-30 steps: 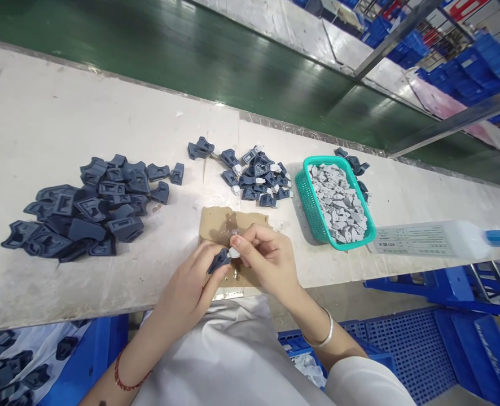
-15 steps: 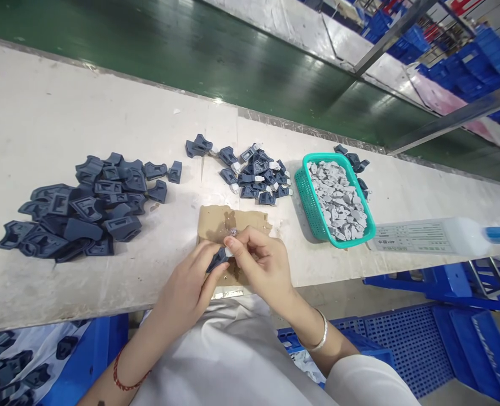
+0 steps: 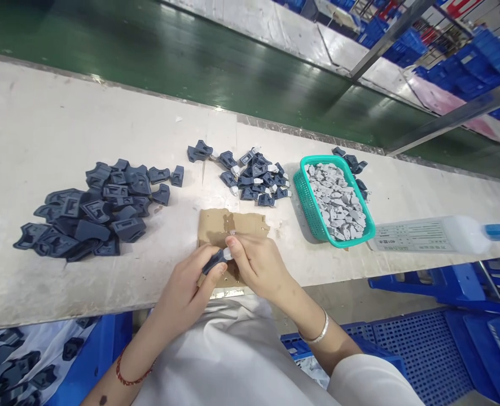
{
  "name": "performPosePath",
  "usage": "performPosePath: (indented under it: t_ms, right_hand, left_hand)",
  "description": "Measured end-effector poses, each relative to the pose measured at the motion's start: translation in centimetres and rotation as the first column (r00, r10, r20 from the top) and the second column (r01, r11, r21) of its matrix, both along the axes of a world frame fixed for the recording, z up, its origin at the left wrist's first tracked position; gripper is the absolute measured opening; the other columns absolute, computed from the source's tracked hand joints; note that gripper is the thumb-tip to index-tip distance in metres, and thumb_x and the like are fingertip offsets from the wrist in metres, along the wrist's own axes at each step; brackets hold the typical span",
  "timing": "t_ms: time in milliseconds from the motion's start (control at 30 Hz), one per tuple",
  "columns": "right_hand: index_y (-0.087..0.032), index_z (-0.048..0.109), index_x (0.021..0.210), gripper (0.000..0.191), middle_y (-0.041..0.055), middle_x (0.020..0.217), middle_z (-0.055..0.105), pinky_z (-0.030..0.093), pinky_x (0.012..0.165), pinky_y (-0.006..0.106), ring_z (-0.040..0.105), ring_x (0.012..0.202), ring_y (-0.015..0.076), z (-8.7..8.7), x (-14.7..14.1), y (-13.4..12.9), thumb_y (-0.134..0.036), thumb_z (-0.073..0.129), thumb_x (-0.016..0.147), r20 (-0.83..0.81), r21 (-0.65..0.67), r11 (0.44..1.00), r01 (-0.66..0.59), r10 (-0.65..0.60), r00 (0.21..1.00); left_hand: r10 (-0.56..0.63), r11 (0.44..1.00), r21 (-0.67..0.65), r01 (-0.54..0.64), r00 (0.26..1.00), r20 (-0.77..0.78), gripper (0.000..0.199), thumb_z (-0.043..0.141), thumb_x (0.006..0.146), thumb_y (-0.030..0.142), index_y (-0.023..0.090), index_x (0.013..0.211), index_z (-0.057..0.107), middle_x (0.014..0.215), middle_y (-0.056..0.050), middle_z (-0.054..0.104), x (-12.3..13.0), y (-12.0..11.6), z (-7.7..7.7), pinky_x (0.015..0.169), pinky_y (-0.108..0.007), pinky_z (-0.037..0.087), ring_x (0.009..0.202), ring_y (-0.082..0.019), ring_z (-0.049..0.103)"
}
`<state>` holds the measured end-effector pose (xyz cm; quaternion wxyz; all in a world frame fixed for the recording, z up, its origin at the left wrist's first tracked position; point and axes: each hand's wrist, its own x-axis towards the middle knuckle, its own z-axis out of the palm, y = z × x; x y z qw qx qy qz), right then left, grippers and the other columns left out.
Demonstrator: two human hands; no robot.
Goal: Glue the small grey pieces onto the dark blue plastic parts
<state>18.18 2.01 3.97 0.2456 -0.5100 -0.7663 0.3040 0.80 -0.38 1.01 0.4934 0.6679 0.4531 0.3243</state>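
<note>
Between its thumb and fingers, my left hand (image 3: 185, 288) grips a dark blue-grey plastic part (image 3: 212, 262). A small whitish piece (image 3: 227, 254) sits at the part's right end, and my right hand (image 3: 263, 266) pinches it between thumb and bent fingers. Both hands are over a stained sheet of brown cardboard (image 3: 210, 224), near the table's front edge. Beyond them lies a group of dark parts with whitish ends (image 3: 261, 176). My fingers cover some of the joint between part and piece.
A heap of dark plastic parts (image 3: 91, 213) lies on the left of the table (image 3: 148, 282). To the right stand a green basket (image 3: 304, 197) of grey pieces and a lying white bottle (image 3: 465, 234) with a blue cap. A green conveyor belt (image 3: 169, 62) runs behind; blue crates (image 3: 419, 338) are below.
My right fingers have closed in lower over the whitish piece. The dark part has tilted slightly and more of it shows. The view has shifted a little.
</note>
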Motion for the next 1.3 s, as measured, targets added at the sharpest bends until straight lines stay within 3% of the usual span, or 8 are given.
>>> performPosePath:
  t_ms: [233,400,500,600,733,933,1100,1300]
  right_hand:
    - [-0.021,0.061,0.072,0.058,0.0034,0.056,0.058,0.03,0.056,0.031,0.055,0.055,0.017,0.0,-0.7,-0.2,-0.038,0.021,0.11,0.162,0.109,0.994,-0.01,-0.007,0.987]
    - [-0.021,0.057,0.069,0.058,0.0026,0.061,0.06,0.034,0.059,0.029,0.054,0.058,0.0155,0.5,-0.5,0.4,-0.042,0.022,0.11,0.091,0.009,0.999,-0.043,0.042,0.995]
    - [-0.021,0.052,0.067,0.055,0.0003,0.063,0.059,0.035,0.059,0.027,0.053,0.059,0.0142,0.9,0.4,1.5,-0.047,0.028,0.109,-0.028,-0.086,0.995,-0.044,0.042,0.999]
    - [-0.022,0.045,0.062,0.056,-0.0013,0.057,0.052,0.03,0.054,0.028,0.047,0.054,0.0143,1.0,2.3,3.1,-0.054,0.033,0.106,-0.081,-0.067,0.986,0.156,-0.161,0.984]
    - [-0.023,0.047,0.063,0.055,0.0024,0.058,0.055,0.028,0.055,0.03,0.047,0.054,0.0175,0.5,5.2,5.5,-0.059,0.035,0.103,-0.016,0.068,0.863,0.5,-0.5,0.866]
    - [-0.019,0.069,0.09,0.038,0.0049,0.063,0.062,0.033,0.056,0.031,0.054,0.056,0.0214,0.0,8.3,6.1,-0.041,0.039,0.101,0.136,0.172,0.796,0.58,-0.602,0.787]
    - [-0.018,0.071,0.102,0.027,0.0101,0.087,0.071,0.044,0.064,0.034,0.061,0.066,0.0228,0.5,13.8,6.8,-0.032,0.049,0.092,0.148,0.344,0.672,0.655,-0.728,0.669]
    - [-0.014,0.069,0.117,0.035,0.0182,0.119,0.067,0.047,0.096,0.048,0.062,0.105,0.0328,0.1,19.6,10.9,-0.021,0.052,0.088,0.385,0.431,0.818,0.38,-0.548,0.743]
  left_hand:
    - [-0.032,0.998,-0.05,0.035,0.998,0.057,0.021,0.043,0.104,0.032,0.019,0.102,0.06,0.095,-0.004,0.067,-0.3,-0.1,-0.1,0.079,-0.028,0.048,0.091,-0.019,0.064]
    - [0.001,1.0,-0.027,-0.001,1.0,0.019,0.023,0.044,0.103,0.034,0.02,0.106,0.062,0.098,-0.004,0.07,-0.1,-0.1,0.0,0.078,-0.028,0.051,0.088,-0.018,0.064]
    - [0.012,0.994,0.111,0.0,0.994,-0.112,0.023,0.047,0.102,0.032,0.021,0.116,0.062,0.113,-0.007,0.07,-0.8,0.4,0.7,0.092,-0.034,0.05,0.105,-0.022,0.063]
    - [0.209,0.928,0.36,-0.096,0.935,-0.288,0.03,0.054,0.099,0.031,0.022,0.126,0.059,0.128,-0.01,0.066,-2.9,1.2,1.6,0.106,-0.045,0.043,0.123,-0.029,0.056]
    - [0.527,0.8,0.544,-0.251,0.729,-0.438,0.036,0.063,0.094,0.035,0.021,0.127,0.063,0.137,-0.014,0.059,-6.5,2.1,2.2,0.113,-0.06,0.034,0.131,-0.04,0.05]
    - [0.515,0.827,0.506,-0.244,0.689,-0.51,0.028,0.053,0.096,0.036,0.025,0.117,0.068,0.127,-0.009,0.062,-9.0,2.6,1.3,0.115,-0.06,0.036,0.134,-0.041,0.051]
    - [0.493,0.843,0.489,-0.223,0.681,-0.541,0.027,0.05,0.097,0.037,0.026,0.114,0.067,0.118,-0.006,0.069,-9.0,2.5,1.4,0.114,-0.055,0.041,0.128,-0.037,0.057]
    - [0.566,0.799,0.515,-0.309,0.675,-0.473,0.023,0.053,0.097,0.04,0.028,0.113,0.065,0.114,-0.004,0.07,-7.9,1.8,2.6,0.104,-0.05,0.051,0.116,-0.032,0.064]
